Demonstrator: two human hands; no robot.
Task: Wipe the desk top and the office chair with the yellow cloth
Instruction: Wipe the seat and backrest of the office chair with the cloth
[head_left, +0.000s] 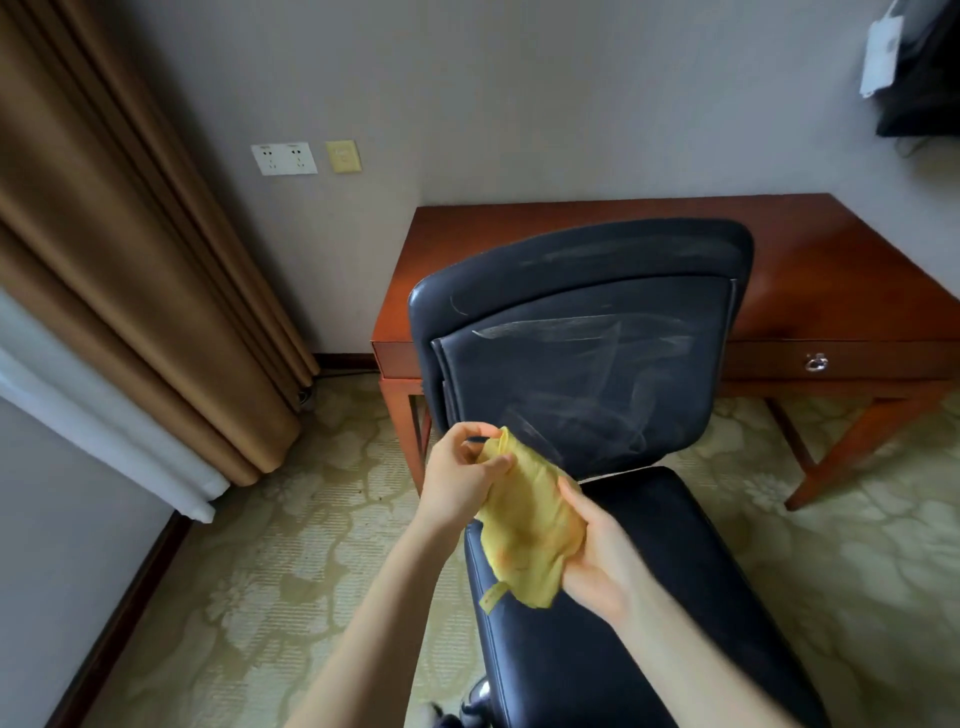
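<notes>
Both hands, left hand (460, 480) and right hand (597, 551), pinch the yellow cloth (524, 525); we refold it flat before wiping the dusty office chair (582, 364).

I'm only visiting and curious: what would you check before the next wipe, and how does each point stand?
1. Both hands grip the cloth: ok; left hand pinches its top, right hand holds it below.
2. The cloth spread flat: not ok, bunched.
3. The chair close in front: ok.
4. Its back clean: not ok, pale streaks.
5. The desk top clean: cannot tell.
</notes>
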